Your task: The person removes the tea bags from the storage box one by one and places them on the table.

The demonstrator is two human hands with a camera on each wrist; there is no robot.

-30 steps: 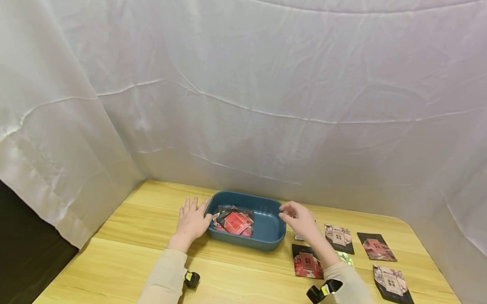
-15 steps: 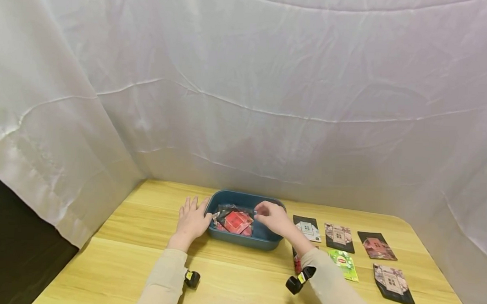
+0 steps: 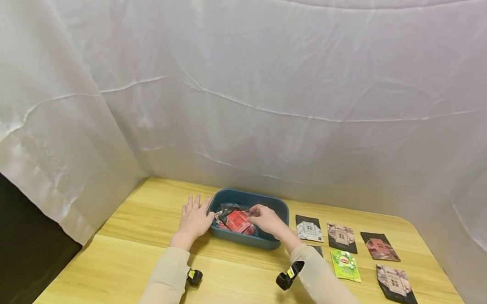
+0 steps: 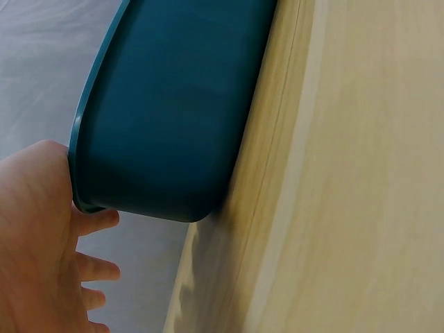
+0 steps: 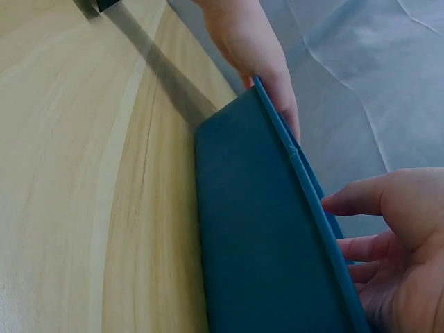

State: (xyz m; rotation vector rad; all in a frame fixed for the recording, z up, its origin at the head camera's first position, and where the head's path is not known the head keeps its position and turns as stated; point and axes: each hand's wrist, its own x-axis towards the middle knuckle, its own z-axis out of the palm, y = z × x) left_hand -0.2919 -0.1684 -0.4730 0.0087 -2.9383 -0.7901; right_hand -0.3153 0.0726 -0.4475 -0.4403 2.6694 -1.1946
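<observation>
Left hand (image 3: 194,220), fingers spread, touches the blue tub (image 3: 235,237); right hand (image 3: 268,220) curls over red sachets (image 3: 235,221) already in, hold unclear; six loose sachets (image 3: 346,267) outside, toward the table's (image 3: 228,275) right edge

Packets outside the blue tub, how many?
6: far row, left packet, middle packet, right packet; near row, mostly hidden packet behind the right sleeve, green packet, nearest packet. More may be hidden.
</observation>
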